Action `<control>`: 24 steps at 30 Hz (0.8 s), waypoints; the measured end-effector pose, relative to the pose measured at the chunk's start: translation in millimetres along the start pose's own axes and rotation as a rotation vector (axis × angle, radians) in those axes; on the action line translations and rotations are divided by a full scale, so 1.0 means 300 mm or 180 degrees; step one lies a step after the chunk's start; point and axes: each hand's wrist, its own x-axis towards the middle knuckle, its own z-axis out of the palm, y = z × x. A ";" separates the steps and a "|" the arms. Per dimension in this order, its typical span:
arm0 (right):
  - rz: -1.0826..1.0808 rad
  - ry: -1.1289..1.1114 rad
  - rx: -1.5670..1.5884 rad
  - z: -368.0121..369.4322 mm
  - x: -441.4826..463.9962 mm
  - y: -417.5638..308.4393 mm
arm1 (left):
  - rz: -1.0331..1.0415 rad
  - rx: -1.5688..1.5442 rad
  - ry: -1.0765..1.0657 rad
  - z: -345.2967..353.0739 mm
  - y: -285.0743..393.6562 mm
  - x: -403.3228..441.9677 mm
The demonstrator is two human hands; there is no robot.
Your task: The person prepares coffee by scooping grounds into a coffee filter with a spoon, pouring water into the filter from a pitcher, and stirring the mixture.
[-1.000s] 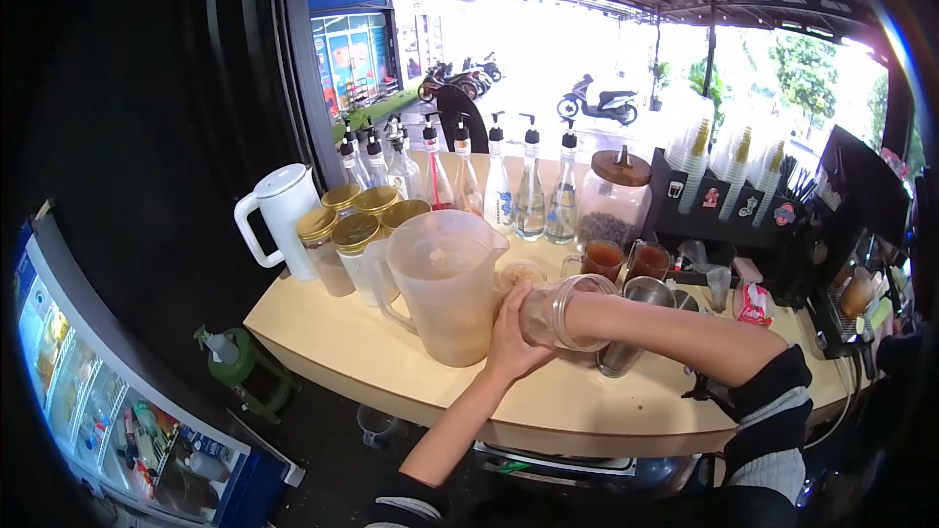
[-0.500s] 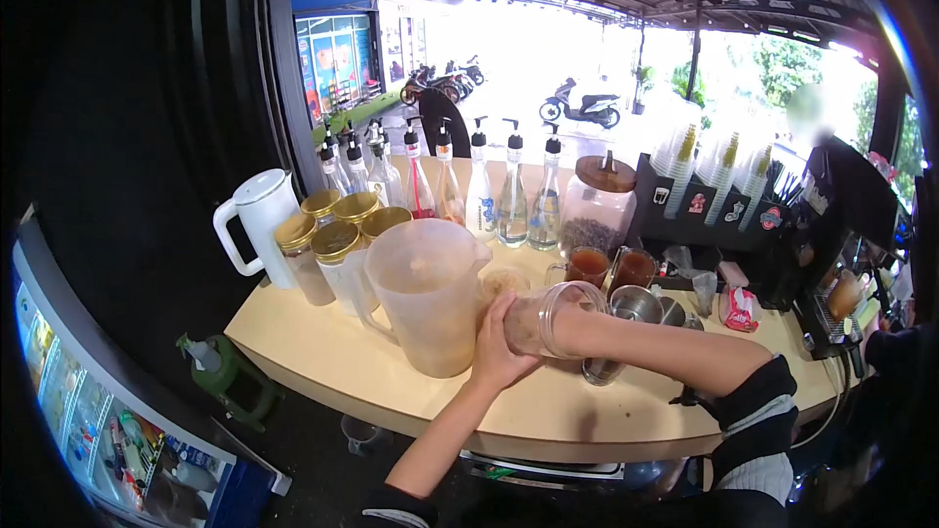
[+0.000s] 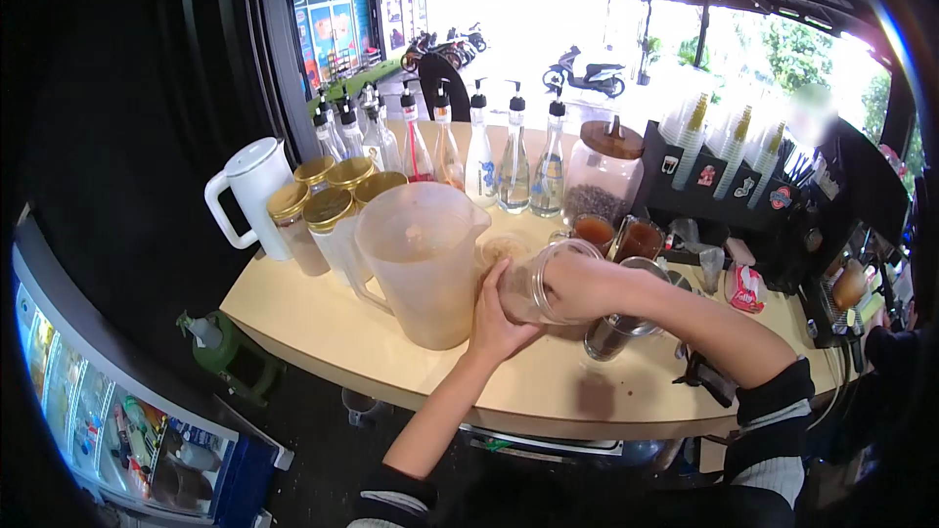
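Note:
My left hand (image 3: 501,321) is wrapped round the base and side of a clear jar (image 3: 524,291), which lies tilted with its mouth toward the right. Into that mouth reaches my right hand (image 3: 575,286); its fingers are inside the jar, and what they hold, if anything, cannot be made out. Just left of the jar stands a large translucent pitcher (image 3: 416,264) with cloudy liquid low in it. A round gold-toned lid or jar top (image 3: 504,250) shows behind my left hand. Beneath my right forearm is a metal cup (image 3: 606,337).
Gold-lidded jars (image 3: 329,205) and a white jug (image 3: 256,198) stand left. Pump bottles (image 3: 514,171) line the back beside a wooden-lidded jar (image 3: 603,171). Two mugs of brown drink (image 3: 639,238), a cup rack (image 3: 709,186) and a red-and-white packet (image 3: 745,289) are right.
My right hand has drawn back a little, so more of it shows at the jar's mouth. The head view has tilted slightly downward. My left hand keeps its grip.

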 end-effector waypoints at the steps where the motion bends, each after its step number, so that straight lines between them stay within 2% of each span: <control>1: 0.0007 -0.0028 0.0022 -0.015 -0.015 -0.016 | -0.0035 -0.0005 -0.0009 0.001 0.000 -0.001; 4: 0.0401 0.0061 0.0003 -0.061 -0.050 -0.054 | 0.0008 0.0042 0.0003 -0.001 -0.002 -0.003; 7: 0.0462 0.0369 -0.0064 -0.075 -0.082 -0.077 | -0.0106 -0.0155 -0.0021 -0.001 -0.005 -0.004; 11: 0.0690 0.0327 -0.0206 -0.108 -0.113 -0.128 | -0.0127 -0.0218 -0.0010 0.002 0.001 -0.002; 24: 0.0471 0.0635 -0.0152 -0.130 -0.154 -0.126 | -0.0137 -0.0141 -0.0017 -0.002 0.005 -0.002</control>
